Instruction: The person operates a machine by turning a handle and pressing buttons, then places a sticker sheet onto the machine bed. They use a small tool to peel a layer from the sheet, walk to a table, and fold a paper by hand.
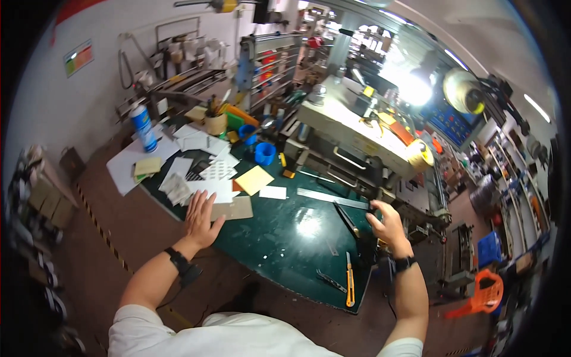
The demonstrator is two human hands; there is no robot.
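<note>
My left hand (203, 220) rests palm down with its fingers stretched, at the edge of a white sheet (219, 190) and a grey-brown card (239, 208). On the right, my right hand (389, 225) is by the right end of a steel ruler (333, 198). Its thumb and forefinger are curved and apart; whether a fingertip touches the ruler, I cannot tell. Close to that hand lies a slim black tool (346, 219). Nearer the front edge are a yellow-orange utility knife (350, 284) and a dark, narrow tool (331, 279), all on the green tabletop (279, 229).
Loose papers, a yellow pad (254, 179) and a blue round container (264, 153) cover the table's far left. A blue spray can (143, 127) stands there. Beyond the ruler is a bench with drawers (351, 157). An orange plastic chair (485, 293) stands at the right.
</note>
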